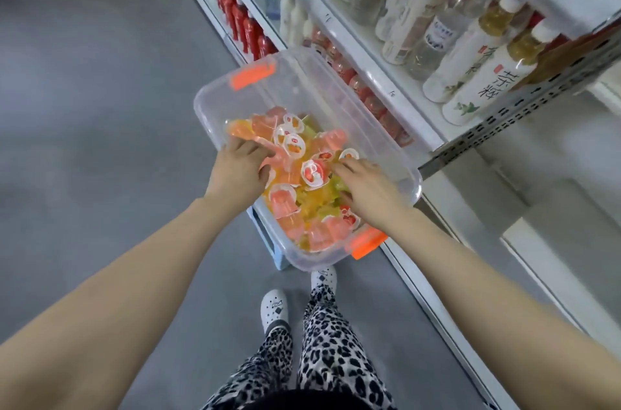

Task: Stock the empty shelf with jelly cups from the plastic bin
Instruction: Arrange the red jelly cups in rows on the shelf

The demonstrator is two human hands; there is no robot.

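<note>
A clear plastic bin (215, 97) with orange latches stands on a low blue stool beside the shelving. Inside lies a heap of jelly cups (302, 154) in pink, orange, yellow and green. My left hand (240, 167) reaches in at the bin's left side, fingers curled over pink cups. My right hand (364, 186) is in the bin at the right, fingers down among the cups and closing around some. Whether either hand has a firm hold is hidden by the fingers. An empty white shelf (551, 208) lies to the right, below the perforated shelf edge.
Shelves (379, 73) on the right carry several drink bottles (484, 87), with red bottles (242, 26) and small red cups lower down. Grey floor (100, 107) spreads to the left. My feet in white clogs stand just behind the bin. Another person's shoe shows at top left.
</note>
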